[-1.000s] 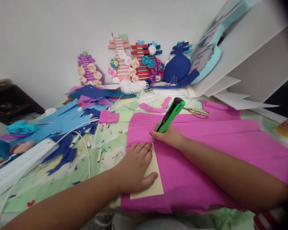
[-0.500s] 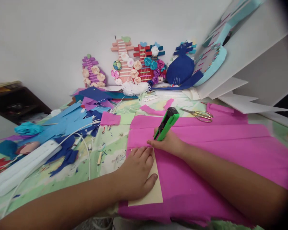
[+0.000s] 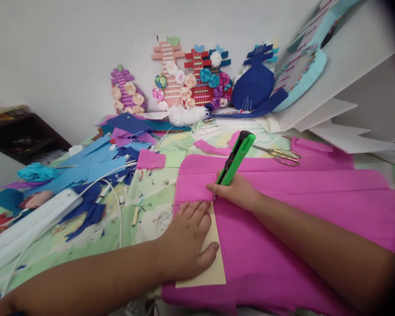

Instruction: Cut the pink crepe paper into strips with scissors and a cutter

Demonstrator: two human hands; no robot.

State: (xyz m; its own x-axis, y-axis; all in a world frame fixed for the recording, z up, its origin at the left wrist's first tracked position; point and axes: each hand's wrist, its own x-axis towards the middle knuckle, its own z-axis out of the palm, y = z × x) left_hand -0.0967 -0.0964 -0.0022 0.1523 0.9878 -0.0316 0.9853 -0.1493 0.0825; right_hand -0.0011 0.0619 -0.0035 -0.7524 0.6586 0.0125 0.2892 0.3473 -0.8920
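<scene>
My left hand [image 3: 191,241] lies flat, fingers stretched, on a pale yellow rectangular card [image 3: 213,272]. Beneath the card spreads a large sheet of magenta crepe paper [image 3: 283,232] with fold lines across it. In my right hand [image 3: 238,191] is a green and black utility knife [image 3: 236,158], held tilted with its lower end by the card's top right corner. Whether the blade touches the paper is too small to tell. Gold-handled scissors [image 3: 279,154] rest at the far edge of the magenta paper.
Paper scraps [image 3: 95,162] in blue and purple and a white power strip [image 3: 36,226] with cables lie on the left. Decorated guitar-shaped crafts [image 3: 197,83] lean on the wall behind. White boards [image 3: 332,109] jut in from the right. A pink scrap [image 3: 151,159] lies near the middle.
The utility knife and my right hand have shifted slightly right, and the knife's lower end now shows at the card's corner. My left hand keeps its place on the card.
</scene>
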